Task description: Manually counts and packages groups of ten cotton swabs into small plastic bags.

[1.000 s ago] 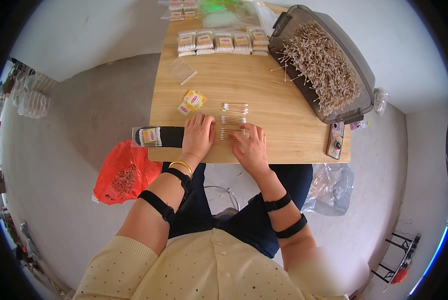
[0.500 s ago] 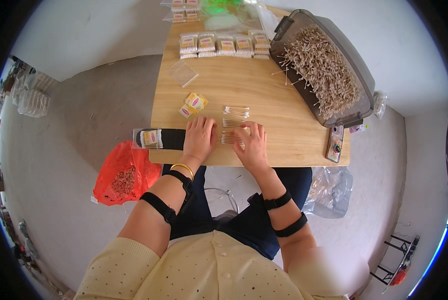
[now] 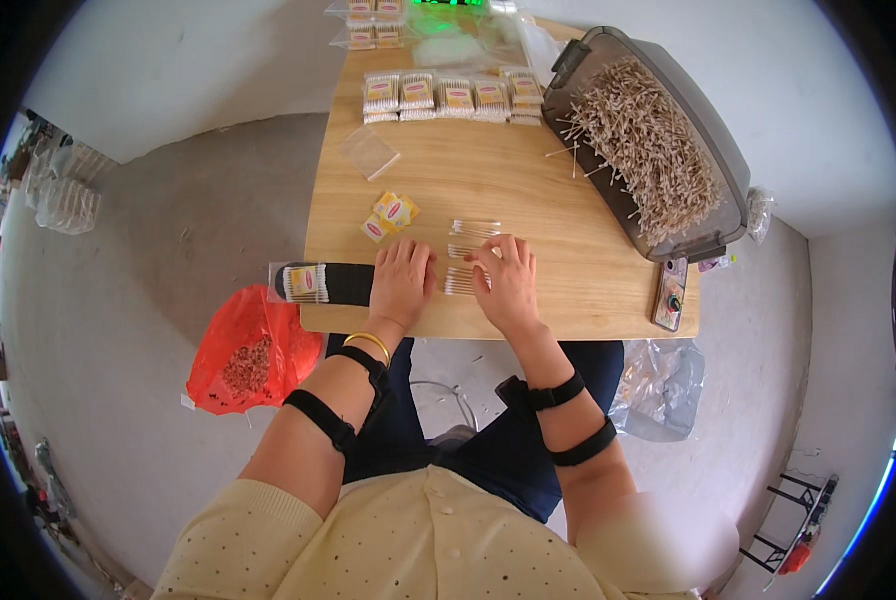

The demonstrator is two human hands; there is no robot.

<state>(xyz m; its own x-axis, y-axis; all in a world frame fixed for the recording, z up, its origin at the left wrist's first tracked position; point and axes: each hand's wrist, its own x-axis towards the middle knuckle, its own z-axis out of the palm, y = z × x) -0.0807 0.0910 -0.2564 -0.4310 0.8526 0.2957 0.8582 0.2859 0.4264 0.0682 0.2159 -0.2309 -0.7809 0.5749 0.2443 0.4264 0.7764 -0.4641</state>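
My left hand [image 3: 403, 282] rests palm down near the table's front edge, beside a black strip [image 3: 351, 284]. Its fingers are curled in, and whatever lies under them is hidden. My right hand [image 3: 509, 284] bends over small rows of cotton swabs, thumb and fingertips closing on the middle row [image 3: 461, 251] and covering its right end. A far row [image 3: 476, 228] and a near row [image 3: 458, 281] lie on either side. On the strip's left end sits a clear pouch of swabs [image 3: 306, 283] with a yellow-white card. Several loose cards [image 3: 395, 211] lie beyond my left hand.
A grey tub [image 3: 725, 150] of loose swabs stands tilted at the back right. Packed swab bags [image 3: 456, 98] line the table's back; an empty clear bag [image 3: 370, 152] lies nearer. A phone [image 3: 671, 296] is at the right edge. A red bag [image 3: 286, 345] sits at lower left.
My right hand has shifted slightly up, its thumb and fingers drawing closer together over the middle swab row. My left hand stays nearly in place. The whole view has moved slightly.
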